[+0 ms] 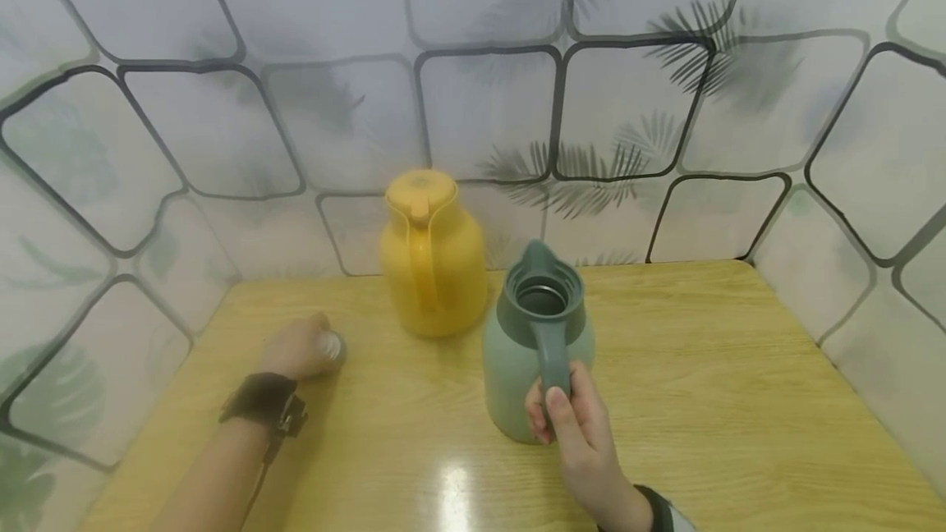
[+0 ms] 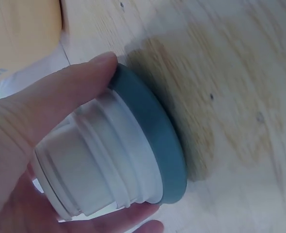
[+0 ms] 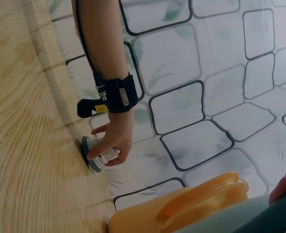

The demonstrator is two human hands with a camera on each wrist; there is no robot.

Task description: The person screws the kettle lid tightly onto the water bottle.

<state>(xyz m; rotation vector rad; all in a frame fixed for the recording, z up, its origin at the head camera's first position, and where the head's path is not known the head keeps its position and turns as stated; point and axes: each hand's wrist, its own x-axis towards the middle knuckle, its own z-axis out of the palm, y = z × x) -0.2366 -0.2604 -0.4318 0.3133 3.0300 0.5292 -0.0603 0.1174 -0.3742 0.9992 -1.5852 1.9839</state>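
Observation:
A lid with a teal rim and a white threaded plug (image 2: 99, 155) is gripped between the thumb and fingers of the left hand (image 1: 299, 347), its teal side down at the wooden table. The right hand (image 1: 584, 442) holds the handle of a green jug (image 1: 510, 376), whose top is uncovered and shows a dark round opening. That jug stands upright, its spout toward the wall. In the right wrist view the left hand (image 3: 118, 138) and the lid (image 3: 97, 155) are seen from the side.
A yellow jug (image 1: 443, 269) with its lid on stands behind and to the left of the green one, near the wall. The wooden table (image 1: 702, 392) meets patterned wall covering at the back and sides. Light reflects off the table's front.

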